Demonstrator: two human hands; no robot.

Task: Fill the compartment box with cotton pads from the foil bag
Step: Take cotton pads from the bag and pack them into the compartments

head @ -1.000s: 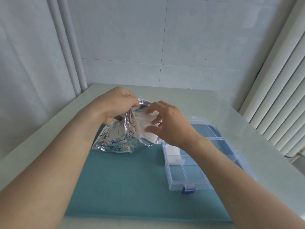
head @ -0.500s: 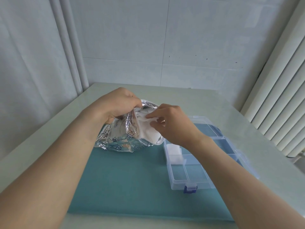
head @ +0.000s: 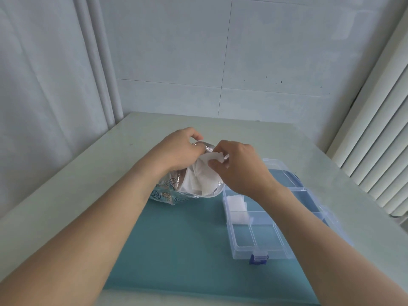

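A cotton pad (head: 213, 156) lifts out of the foil bag (head: 176, 191).
A second ago the right hand (head: 238, 166) reached inside; now it pinches the pad at the bag's mouth, which the left hand (head: 178, 151) grips, ready for the compartment box (head: 284, 253) beside it on the desk (head: 276, 138).

Both bare forearms reach forward from the near edge and converge toward the middle. The left hand (head: 178, 151) has its back up, fingers curled tight and pinching something at the fingertips. The right hand (head: 239, 167) sits just beside it, wrist bent slightly inward, thumb and fingers pinched together. The two hands nearly touch.
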